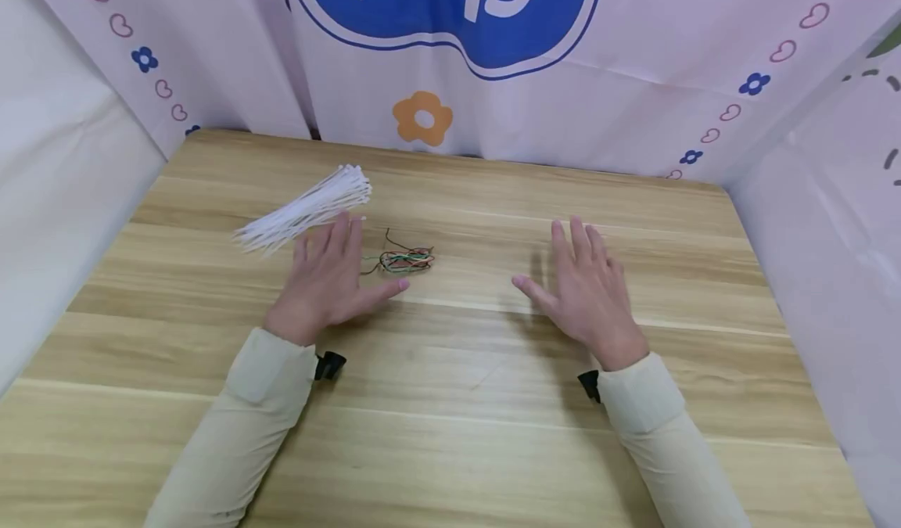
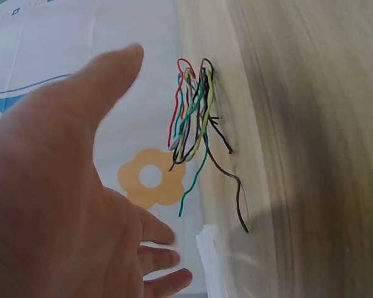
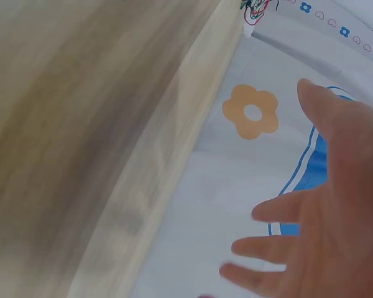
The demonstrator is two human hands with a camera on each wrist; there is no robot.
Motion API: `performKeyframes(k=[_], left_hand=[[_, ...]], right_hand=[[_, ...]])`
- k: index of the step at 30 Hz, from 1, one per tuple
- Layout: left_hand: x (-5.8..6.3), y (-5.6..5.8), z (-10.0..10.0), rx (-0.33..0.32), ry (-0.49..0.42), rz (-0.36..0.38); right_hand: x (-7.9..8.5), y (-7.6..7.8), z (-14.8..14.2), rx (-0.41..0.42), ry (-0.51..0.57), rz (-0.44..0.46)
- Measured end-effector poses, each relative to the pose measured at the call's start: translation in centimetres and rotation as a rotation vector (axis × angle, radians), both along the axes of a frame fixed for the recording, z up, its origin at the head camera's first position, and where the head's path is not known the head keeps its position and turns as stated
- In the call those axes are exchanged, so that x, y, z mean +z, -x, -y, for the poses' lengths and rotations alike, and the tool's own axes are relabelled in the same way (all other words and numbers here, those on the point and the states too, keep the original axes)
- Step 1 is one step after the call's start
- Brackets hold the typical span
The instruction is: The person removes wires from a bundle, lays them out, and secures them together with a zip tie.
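My left hand (image 1: 326,278) is held over the table with its fingers straight and thumb spread, holding nothing. Just right of its fingers lies a loose bundle of thin coloured wires (image 1: 407,260); red, green, yellow and black strands show in the left wrist view, some ends trailing out (image 2: 199,118). Beyond the left fingertips, a sheaf of white cable ties (image 1: 310,207) lies slantwise, its near edge overlapped by the fingers in the head view. Off to the right, my right hand (image 1: 587,293) is spread above bare wood, fingers extended and nothing in its grasp.
The wood-grain table (image 1: 450,434) runs back to a white printed cloth (image 1: 535,113) with a blue emblem and an orange flower (image 1: 422,118). White cloth sides flank the table left and right. A black band with a small device (image 1: 329,365) sits at each cuff.
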State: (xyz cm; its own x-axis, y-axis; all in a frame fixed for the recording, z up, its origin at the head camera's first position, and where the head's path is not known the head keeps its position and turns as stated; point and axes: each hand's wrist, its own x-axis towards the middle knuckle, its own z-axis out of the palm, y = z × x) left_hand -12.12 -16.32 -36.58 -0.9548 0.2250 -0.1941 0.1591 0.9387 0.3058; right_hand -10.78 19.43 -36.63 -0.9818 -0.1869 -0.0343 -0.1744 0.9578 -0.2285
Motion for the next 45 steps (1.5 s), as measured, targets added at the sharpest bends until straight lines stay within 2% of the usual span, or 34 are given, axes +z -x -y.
performKeyframes(k=[7, 12, 15, 21, 27, 33, 40, 45], left_hand=[[0.2, 0.5, -0.3, -0.042, 0.051, -0.07], [0.0, 1.1, -0.8, -0.05, 0.098, -0.117], [-0.1, 1.4, -1.1, -0.059, 0.133, -0.135], [-0.1, 1.8, -2.0, -0.069, 0.182, -0.105], [0.2, 1.9, -2.8, -0.039, 0.191, -0.139], [0.6, 1.7, -3.8, -0.046, 0.232, -0.177], [0.3, 1.4, -4.4, 0.016, 0.313, -0.117], [-0.6, 1.8, -4.9, 0.028, 0.322, -0.111]], right_hand=[[0.5, 0.7, 1.2, 0.08, 0.012, -0.135], [1.1, 1.6, 2.6, 0.161, 0.104, -0.168], [1.4, 2.3, 3.6, 0.205, 0.175, -0.125], [1.7, 3.8, 5.6, 0.253, 0.259, -0.016], [1.6, 5.2, 7.5, 0.322, 0.261, 0.013], [1.4, 6.3, 9.1, 0.372, 0.25, 0.021], [2.0, 7.6, 11.8, 0.43, 0.29, 0.092], [1.6, 8.9, 13.3, 0.454, 0.315, 0.166]])
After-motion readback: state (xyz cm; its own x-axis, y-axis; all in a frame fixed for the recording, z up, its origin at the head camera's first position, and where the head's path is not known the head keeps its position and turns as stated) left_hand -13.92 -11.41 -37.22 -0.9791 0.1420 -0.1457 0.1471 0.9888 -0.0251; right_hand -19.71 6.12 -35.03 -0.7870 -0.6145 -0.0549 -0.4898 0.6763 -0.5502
